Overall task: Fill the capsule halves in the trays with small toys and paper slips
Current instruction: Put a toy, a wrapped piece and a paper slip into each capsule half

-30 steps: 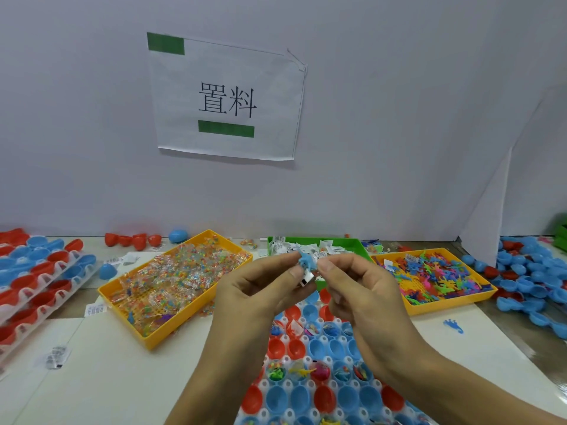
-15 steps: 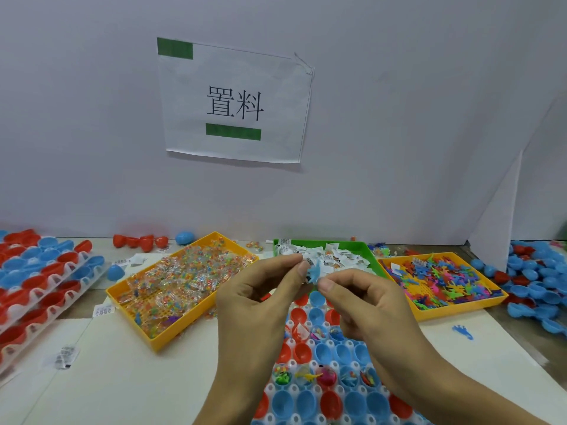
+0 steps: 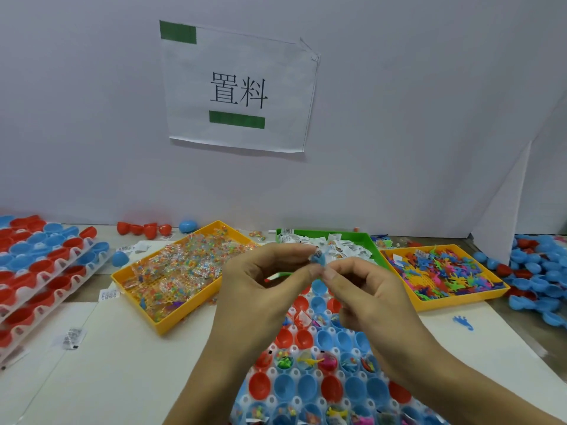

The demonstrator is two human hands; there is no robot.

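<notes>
While raised above the capsule tray (image 3: 310, 391), both hands pinch a blue toy (image 3: 319, 258) between fingertips.

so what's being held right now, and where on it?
A small blue toy, pinched between left hand and right hand fingertips; exact grip points unclear.

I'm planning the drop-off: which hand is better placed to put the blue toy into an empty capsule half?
Probably the right hand: both hands pinch the blue toy, but it hangs directly over the tray's empty blue capsule halves; the left hand sits nearer the tray's left edge.
</notes>
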